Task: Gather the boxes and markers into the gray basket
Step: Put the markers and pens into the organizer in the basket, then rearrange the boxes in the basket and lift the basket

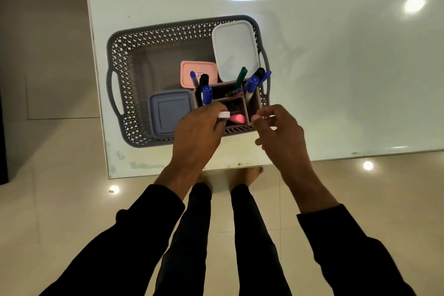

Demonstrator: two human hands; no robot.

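The gray basket (120,55) sits on the white table. Inside it lie a white box (234,49), a pink box (192,69) and a blue-gray box (168,110). At its near right corner stands a divided marker holder (258,100) with several blue, black and green markers (251,83) upright in it, and a pink object (236,118) in the near compartment. My left hand (199,130) is over the holder's near left side, closed around a white-ended marker (223,115). My right hand (281,132) hovers at the holder's near right corner with fingers bent; whether it grips anything is unclear.
The table's near edge (240,164) runs just below my hands, and its left edge is close to the basket's left handle (114,94). Glossy tabletop stretches to the right and behind. My legs and feet stand on the tiled floor below.
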